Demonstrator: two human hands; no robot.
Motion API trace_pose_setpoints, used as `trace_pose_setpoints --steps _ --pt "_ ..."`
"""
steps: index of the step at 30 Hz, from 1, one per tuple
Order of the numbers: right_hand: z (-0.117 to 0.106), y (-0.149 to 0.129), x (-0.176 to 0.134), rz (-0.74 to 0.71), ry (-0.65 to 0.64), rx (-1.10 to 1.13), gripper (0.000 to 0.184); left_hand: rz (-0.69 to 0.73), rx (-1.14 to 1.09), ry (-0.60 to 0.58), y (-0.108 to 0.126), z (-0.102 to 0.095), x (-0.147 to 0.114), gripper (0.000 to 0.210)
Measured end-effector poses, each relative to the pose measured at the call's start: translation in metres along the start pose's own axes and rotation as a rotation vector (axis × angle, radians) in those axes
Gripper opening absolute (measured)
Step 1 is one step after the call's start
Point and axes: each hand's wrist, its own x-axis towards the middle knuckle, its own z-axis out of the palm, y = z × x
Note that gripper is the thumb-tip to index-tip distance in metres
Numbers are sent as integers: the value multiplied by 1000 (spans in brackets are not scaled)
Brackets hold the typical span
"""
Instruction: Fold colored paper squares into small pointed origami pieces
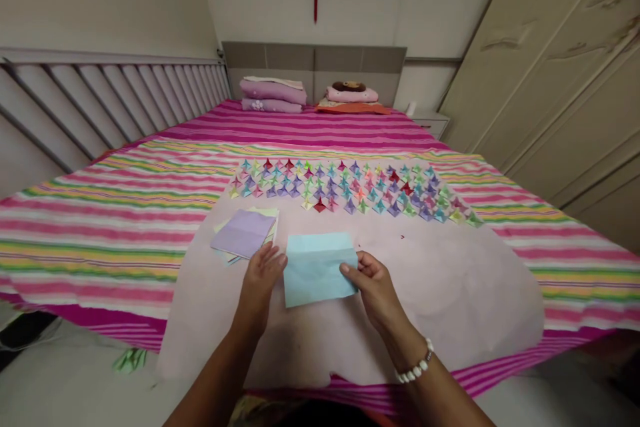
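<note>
The blue sheet (320,273) is being held just right of the paper stack (243,232), its long axis running crosswise between the hands. The right hand's (374,285) fingers are pinching the edge farther from the stack; the left hand's (261,275) are curving loosely at the nearer edge — whether gripping, I cannot tell. Folded paper pieces (351,207) are lining the pale mat (450,293) beyond the stack.

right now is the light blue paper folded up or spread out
Spread out: the light blue paper is a broad sheet in the right hand, creased across its upper part.
</note>
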Motion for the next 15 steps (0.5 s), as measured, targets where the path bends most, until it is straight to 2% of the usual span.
trace_pose_setpoints --steps 2,3,4,5,7,9,10,12,15 --pt "0 -1 -3 -64 6 -52 21 239 171 154 2 -6 -5 48" --pt "0 -2 -5 -99 11 -81 19 315 235 144 5 -8 -9 38" --pt "0 -3 -6 -135 16 -110 18 325 246 100 8 -9 -15 25" --pt "0 -3 -7 -175 21 -142 15 241 232 -23 10 -9 -20 23" --pt "2 -3 -9 -262 23 -209 9 -93 138 -317 11 -4 -29 38" --pt "4 -4 -12 -354 -3 -284 3 -485 -8 -527 8 3 -33 56" --pt "6 -4 -14 -403 -31 -329 2 -627 -107 -584 5 8 -34 61" --pt "9 -3 -20 -508 -113 -435 8 -721 -284 -573 -2 15 -31 59" --pt "11 1 -30 -673 -235 -628 20 -616 -429 -422 -6 25 -25 29"
